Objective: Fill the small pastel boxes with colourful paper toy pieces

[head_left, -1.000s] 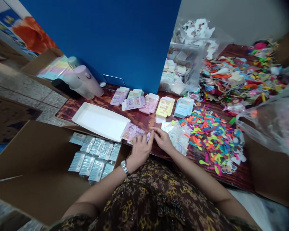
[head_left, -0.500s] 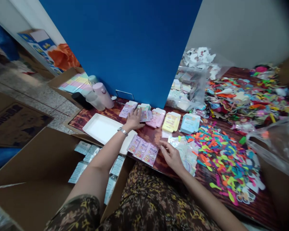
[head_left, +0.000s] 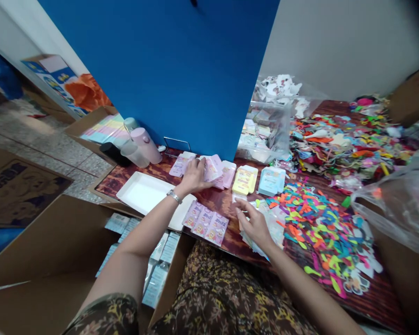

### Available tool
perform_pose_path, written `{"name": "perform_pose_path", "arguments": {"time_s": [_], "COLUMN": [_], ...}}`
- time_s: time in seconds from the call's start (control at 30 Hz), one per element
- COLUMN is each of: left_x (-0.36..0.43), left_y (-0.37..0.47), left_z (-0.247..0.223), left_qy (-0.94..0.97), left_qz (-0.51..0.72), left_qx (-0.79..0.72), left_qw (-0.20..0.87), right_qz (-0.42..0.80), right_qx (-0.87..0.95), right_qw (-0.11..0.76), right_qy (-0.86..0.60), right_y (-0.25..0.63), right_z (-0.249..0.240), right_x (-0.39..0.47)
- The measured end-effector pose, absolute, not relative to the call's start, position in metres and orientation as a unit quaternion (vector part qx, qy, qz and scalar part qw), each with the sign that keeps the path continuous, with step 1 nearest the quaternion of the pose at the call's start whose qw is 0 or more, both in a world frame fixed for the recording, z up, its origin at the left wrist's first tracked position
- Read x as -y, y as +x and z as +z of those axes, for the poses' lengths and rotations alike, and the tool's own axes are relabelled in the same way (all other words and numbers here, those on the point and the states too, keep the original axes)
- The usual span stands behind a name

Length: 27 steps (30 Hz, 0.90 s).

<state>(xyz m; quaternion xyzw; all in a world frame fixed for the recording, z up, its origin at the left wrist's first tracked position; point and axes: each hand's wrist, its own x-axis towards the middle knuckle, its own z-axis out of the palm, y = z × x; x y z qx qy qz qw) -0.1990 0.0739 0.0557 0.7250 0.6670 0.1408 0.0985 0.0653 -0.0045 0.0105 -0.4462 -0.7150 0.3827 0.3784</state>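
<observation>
My left hand [head_left: 194, 177], with a watch at the wrist, has its fingers closed on a light purple packet [head_left: 213, 167] above the row of card stacks. A purple stack [head_left: 182, 164] lies to its left; a pink stack [head_left: 227, 174], a yellow stack [head_left: 245, 179] and a blue stack [head_left: 271, 181] lie to its right. My right hand [head_left: 253, 224] hovers over clear plastic packets [head_left: 273, 218], fingers apart and nothing seen between them. Three purple packets [head_left: 205, 222] overlap at the front edge, beside a white tray [head_left: 145, 193].
Small colourful pieces [head_left: 321, 223] cover the table's right side, near a clear plastic bag [head_left: 398, 204]. A clear bin [head_left: 265, 135] stands behind the stacks. A pink bottle [head_left: 146, 145] and cups are at the back left. An open carton [head_left: 49, 251] holds wrapped packs at the lower left.
The light purple packet at my left hand has turned and risen, showing more of its face. My right hand has shifted slightly down over the clear packets. The camera view has shifted a little.
</observation>
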Motion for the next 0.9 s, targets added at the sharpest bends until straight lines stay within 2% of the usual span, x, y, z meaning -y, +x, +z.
{"name": "perform_pose_path", "arguments": {"time_s": [0.1, 0.2, 0.3, 0.4, 0.63, 0.9], "left_x": [-0.051, -0.026, -0.003, 0.013, 0.031, 0.032], "left_y": [-0.174, -0.145, -0.12, -0.102, -0.089, -0.09], "left_z": [0.069, 0.075, 0.072, 0.062, 0.05, 0.045], "left_qy": [0.71, 0.629, 0.459, 0.306, 0.146, 0.245], "left_qz": [0.278, 0.362, 0.413, 0.419, 0.406, 0.353], "left_qx": [-0.599, -0.514, -0.369, -0.244, -0.161, -0.187], "left_qw": [0.245, 0.457, 0.695, 0.82, 0.887, 0.883], "right_qz": [0.381, 0.403, 0.443, 0.482, 0.542, 0.603], "right_qx": [0.697, 0.665, 0.643, 0.63, 0.594, 0.633], "right_qw": [0.42, 0.463, 0.473, 0.468, 0.459, 0.37], "right_qy": [-0.438, -0.425, -0.409, -0.39, -0.378, -0.314], "right_y": [0.068, 0.072, 0.078, 0.085, 0.096, 0.103], "right_z": [0.03, 0.047, 0.059, 0.064, 0.072, 0.083], "right_x": [-0.012, -0.025, -0.028, -0.026, -0.026, -0.019]}}
